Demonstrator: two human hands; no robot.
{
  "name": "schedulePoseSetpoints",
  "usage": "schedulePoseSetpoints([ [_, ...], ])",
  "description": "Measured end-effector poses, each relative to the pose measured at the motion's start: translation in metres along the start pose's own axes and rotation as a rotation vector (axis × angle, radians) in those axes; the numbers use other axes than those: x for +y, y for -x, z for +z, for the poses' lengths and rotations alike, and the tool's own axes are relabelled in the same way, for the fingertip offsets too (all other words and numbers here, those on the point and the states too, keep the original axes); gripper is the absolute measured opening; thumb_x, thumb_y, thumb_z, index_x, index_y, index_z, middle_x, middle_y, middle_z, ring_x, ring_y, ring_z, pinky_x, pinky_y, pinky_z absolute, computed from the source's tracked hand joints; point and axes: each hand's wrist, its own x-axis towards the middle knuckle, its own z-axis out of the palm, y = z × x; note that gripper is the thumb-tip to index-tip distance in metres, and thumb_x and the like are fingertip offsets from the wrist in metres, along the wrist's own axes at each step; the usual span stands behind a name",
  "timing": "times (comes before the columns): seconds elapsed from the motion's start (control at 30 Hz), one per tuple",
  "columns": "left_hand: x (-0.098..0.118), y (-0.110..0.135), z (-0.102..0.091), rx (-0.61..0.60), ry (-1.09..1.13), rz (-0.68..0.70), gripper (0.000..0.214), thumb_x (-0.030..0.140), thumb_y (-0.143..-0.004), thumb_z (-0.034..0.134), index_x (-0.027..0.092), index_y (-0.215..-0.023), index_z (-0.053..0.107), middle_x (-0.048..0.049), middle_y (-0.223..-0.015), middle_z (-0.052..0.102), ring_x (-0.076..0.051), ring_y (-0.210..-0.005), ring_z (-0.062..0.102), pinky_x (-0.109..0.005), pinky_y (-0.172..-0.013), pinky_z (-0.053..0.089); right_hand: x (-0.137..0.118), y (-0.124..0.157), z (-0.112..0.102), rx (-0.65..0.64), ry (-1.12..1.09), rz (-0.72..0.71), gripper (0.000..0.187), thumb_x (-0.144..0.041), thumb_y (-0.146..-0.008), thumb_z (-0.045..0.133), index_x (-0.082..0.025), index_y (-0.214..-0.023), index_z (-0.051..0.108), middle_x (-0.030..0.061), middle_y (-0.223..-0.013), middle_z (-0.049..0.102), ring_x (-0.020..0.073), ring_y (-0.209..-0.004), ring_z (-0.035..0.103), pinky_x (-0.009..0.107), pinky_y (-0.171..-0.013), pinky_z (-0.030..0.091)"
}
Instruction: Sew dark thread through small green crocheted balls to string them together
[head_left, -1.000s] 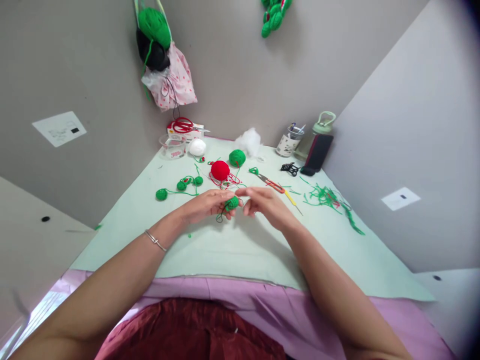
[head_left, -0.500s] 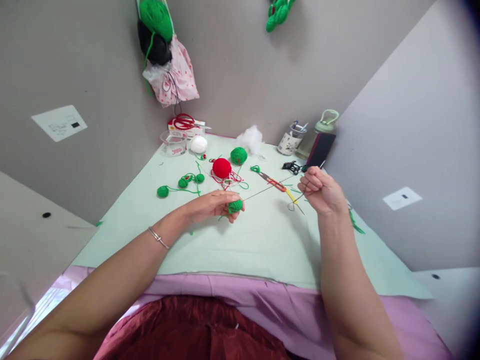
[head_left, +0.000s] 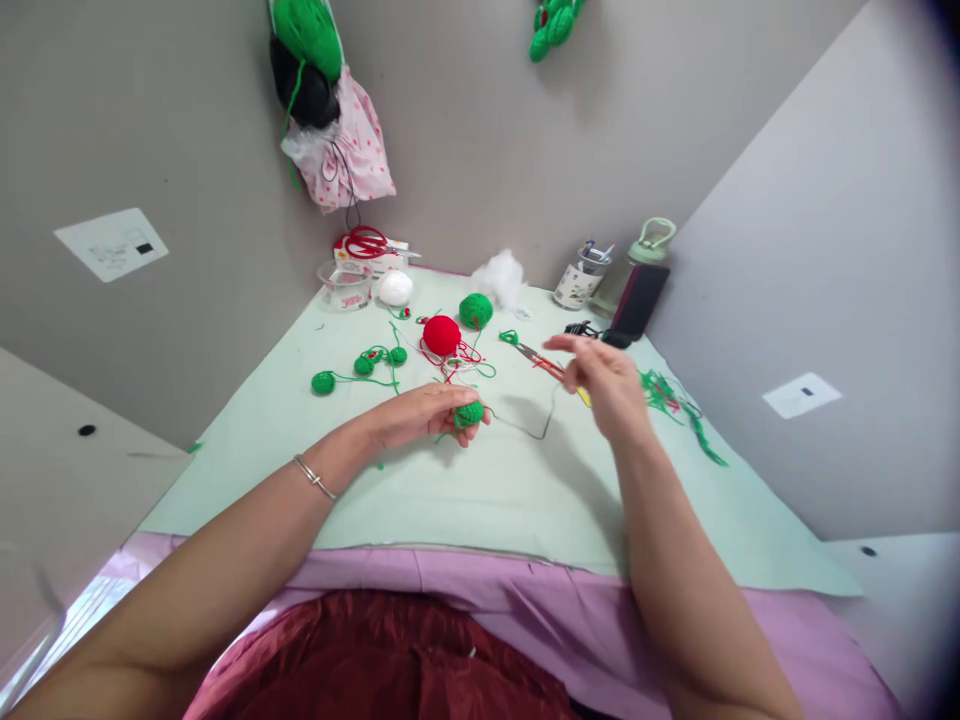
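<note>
My left hand (head_left: 442, 408) is closed around a small green crocheted piece (head_left: 469, 413), pinched between thumb and fingers. A dark thread (head_left: 517, 428) leaves this piece, sags over the table and rises to my right hand (head_left: 604, 380). That hand is raised over the right side, index finger pointing left and the other fingers curled on the thread; any needle in them is hidden. Beneath and behind it lie orange-handled scissors (head_left: 551, 368), partly covered. A red yarn ball (head_left: 442, 336) and a green yarn ball (head_left: 475, 311) sit beyond my left hand.
Small green crocheted balls (head_left: 323, 383) lie at left. Farther back are a clear tub (head_left: 345, 290), a white yarn ball (head_left: 396, 289), white stuffing (head_left: 501, 278), a pen cup (head_left: 580, 282), a green bottle (head_left: 643, 252) and a phone (head_left: 640, 300). Green yarn scraps (head_left: 664, 393) lie at right.
My right hand has moved left and turned, its index finger now extended. The thread, stretched taut before, now hangs slack. My left hand keeps its hold on the green piece.
</note>
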Motion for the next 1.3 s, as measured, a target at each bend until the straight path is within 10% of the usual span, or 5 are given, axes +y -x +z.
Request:
schedulePoseSetpoints([
  [0.2, -0.001, -0.002, -0.006, 0.071, 0.066, 0.051, 0.038, 0.048, -0.093, 0.061, 0.011, -0.093, 0.069, -0.0046, -0.079, 0.064, -0.014, -0.071, 0.06, -0.031, -0.073, 0.053, -0.009, 0.013, 0.027, -0.895, -0.016, 0.057, 0.05, -0.058, -0.096, 0.053, -0.014, -0.103, 0.074, 0.0006, -0.067, 0.058, 0.0134, -0.065, 0.052, 0.027, -0.064, 0.043],
  [0.4, -0.002, -0.006, -0.008, 0.15, 0.125, 0.061, 0.037, 0.048, -0.088, 0.069, 0.011, -0.09, 0.066, -0.0055, -0.088, 0.066, -0.012, -0.073, 0.061, -0.027, -0.072, 0.051, 0.004, 0.007, 0.017, -0.694, 0.008, -0.032, 0.042, -0.051, -0.099, 0.049, -0.017, -0.102, 0.074, 0.0017, -0.074, 0.058, 0.0137, -0.067, 0.048, 0.027, -0.066, 0.041],
  [0.6, -0.005, -0.006, -0.005, 0.144, 0.114, 0.038, 0.038, 0.047, -0.087, 0.07, 0.011, -0.096, 0.066, -0.0061, -0.086, 0.067, -0.012, -0.072, 0.061, -0.026, -0.067, 0.052, 0.02, 0.001, 0.028, -0.164, 0.365, -0.063, 0.028, -0.042, -0.095, 0.056, -0.021, -0.091, 0.075, 0.0107, -0.102, 0.071, 0.0241, -0.093, 0.063, 0.034, -0.083, 0.046],
  [0.93, -0.009, -0.008, -0.009, 0.12, 0.159, 0.105, 0.036, 0.047, -0.094, 0.063, 0.014, -0.103, 0.071, -0.0068, -0.093, 0.069, -0.012, -0.076, 0.065, -0.025, -0.075, 0.053, -0.003, 0.018, 0.045, -0.844, -0.184, 0.15, 0.047, -0.057, -0.095, 0.055, -0.014, -0.09, 0.073, 0.0006, -0.066, 0.058, 0.0126, -0.061, 0.05, 0.027, -0.064, 0.041],
  [1.3, 0.0, -0.003, -0.005, -0.007, 0.13, 0.092, 0.033, 0.033, -0.082, 0.081, 0.018, -0.111, 0.075, -0.009, -0.109, 0.072, -0.017, -0.095, 0.068, -0.034, -0.096, 0.048, -0.001, 0.013, 0.045, -0.536, -0.711, 0.252, 0.043, -0.049, -0.091, 0.064, -0.018, -0.064, 0.054, 0.0076, -0.105, 0.066, 0.0167, -0.087, 0.058, 0.031, -0.08, 0.05],
])
